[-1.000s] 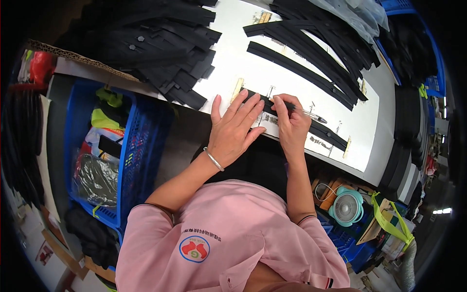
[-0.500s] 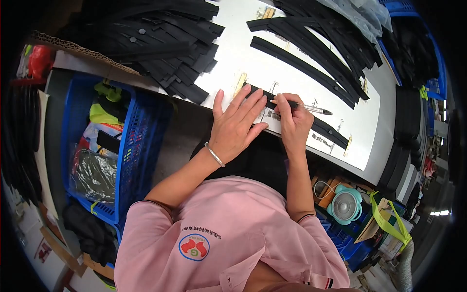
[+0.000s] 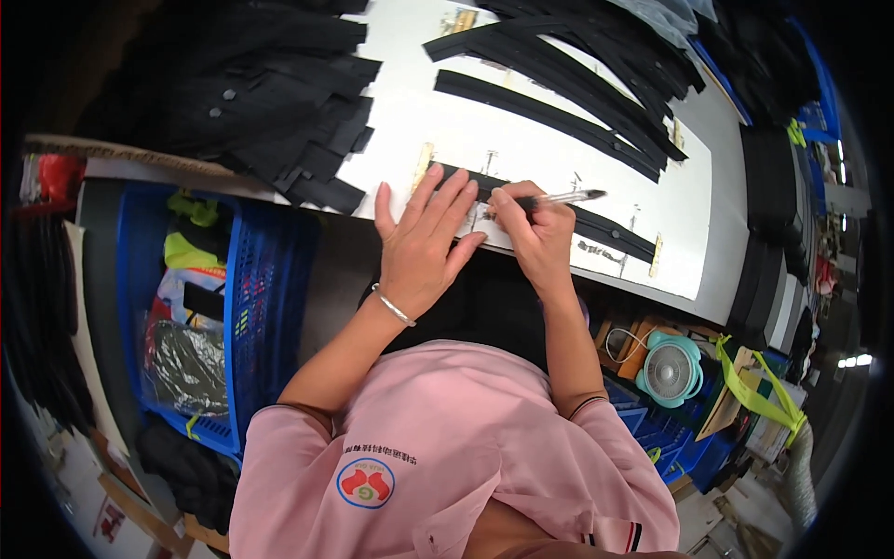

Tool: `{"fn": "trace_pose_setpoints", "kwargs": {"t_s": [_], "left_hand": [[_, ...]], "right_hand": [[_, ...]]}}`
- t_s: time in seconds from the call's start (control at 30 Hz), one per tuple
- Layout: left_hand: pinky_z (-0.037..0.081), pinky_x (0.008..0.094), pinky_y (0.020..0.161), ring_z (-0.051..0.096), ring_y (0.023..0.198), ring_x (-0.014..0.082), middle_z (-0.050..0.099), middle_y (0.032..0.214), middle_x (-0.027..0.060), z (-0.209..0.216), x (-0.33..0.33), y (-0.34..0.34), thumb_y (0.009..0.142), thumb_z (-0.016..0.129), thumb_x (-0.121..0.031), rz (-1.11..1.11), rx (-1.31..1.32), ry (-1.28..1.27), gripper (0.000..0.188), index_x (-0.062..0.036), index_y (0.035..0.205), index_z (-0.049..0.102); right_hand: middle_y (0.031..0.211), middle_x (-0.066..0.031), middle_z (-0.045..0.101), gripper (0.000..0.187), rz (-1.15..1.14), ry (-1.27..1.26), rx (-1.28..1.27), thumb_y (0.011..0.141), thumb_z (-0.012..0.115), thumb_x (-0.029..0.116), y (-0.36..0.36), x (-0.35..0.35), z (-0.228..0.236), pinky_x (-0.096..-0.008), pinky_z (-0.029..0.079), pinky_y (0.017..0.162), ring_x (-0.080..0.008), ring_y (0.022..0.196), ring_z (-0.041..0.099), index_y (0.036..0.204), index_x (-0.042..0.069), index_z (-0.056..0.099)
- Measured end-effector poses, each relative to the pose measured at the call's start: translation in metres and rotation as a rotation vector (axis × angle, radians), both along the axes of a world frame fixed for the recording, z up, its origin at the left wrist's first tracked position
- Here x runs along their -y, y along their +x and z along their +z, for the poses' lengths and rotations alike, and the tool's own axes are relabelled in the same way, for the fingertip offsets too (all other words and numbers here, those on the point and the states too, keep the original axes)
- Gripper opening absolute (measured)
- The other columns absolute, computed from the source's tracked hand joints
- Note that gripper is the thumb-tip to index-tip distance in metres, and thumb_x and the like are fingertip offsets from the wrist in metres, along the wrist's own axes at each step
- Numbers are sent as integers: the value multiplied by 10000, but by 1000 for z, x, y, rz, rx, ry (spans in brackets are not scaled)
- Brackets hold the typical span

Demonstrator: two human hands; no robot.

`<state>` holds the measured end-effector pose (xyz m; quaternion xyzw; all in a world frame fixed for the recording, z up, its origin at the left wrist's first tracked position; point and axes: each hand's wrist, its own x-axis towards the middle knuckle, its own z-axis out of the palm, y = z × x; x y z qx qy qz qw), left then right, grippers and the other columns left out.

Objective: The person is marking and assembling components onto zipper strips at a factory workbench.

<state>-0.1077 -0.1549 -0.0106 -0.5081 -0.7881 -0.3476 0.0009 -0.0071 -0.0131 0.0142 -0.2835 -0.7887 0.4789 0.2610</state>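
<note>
My left hand lies flat with its fingers spread, the fingertips pressing on the left end of a narrow black fabric strip. The strip runs along the near edge of a white sheet that carries handwritten marks. In my right hand is a clear-barrelled pen, held in a writing grip. Its tip is hidden by my fingers, low over the strip just right of my left hand. Beyond lies another black strip, with more strips overlapping behind it.
A large heap of black strips covers the table's left part. Below the table's left side stands a blue plastic basket with bagged items. A small turquoise fan sits at the right, near stacked black pieces.
The whole view has shifted, so the table sits further left. The pen's rear end has tilted upward in the picture. Both hands stay on the same strip.
</note>
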Motion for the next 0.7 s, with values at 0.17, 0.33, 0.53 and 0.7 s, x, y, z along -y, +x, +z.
{"fn": "trace_pose_setpoints", "kwargs": {"t_s": [0.17, 0.33, 0.53, 0.7], "left_hand": [[30, 547, 1196, 436, 1427, 232, 567, 1467, 22, -1, 0, 0, 887, 739, -302, 19, -30, -3, 558, -133, 1401, 598], [35, 550, 1197, 435, 1428, 236, 574, 1457, 26, -1, -1, 1, 896, 733, -298, 12, -48, -8, 545, -132, 1398, 601], [37, 557, 1197, 430, 1432, 240, 566, 1464, 29, 1, -2, 1, 899, 729, -289, 8, -62, -25, 539, -135, 1400, 601], [40, 567, 1199, 429, 1432, 253, 560, 1468, 47, 7, -3, 3, 896, 732, -265, 20, -49, -54, 534, -128, 1395, 601]], "right_hand": [[732, -45, 716, 145, -293, -55, -152, 963, 665, 102, 39, -16, 13, -212, 472, 588, -68, 643, 620, 911, -25, 712], [699, -42, 696, 171, -386, 124, -27, 954, 689, 123, 61, -45, 0, -212, 434, 568, -53, 607, 572, 903, -37, 721], [675, -45, 671, 169, -337, 192, 29, 944, 703, 128, 61, -49, -5, -233, 407, 540, -63, 567, 531, 893, -32, 719], [669, -55, 659, 168, -317, 224, 53, 942, 706, 133, 59, -50, -4, -244, 402, 527, -67, 552, 520, 868, -17, 716]]}}
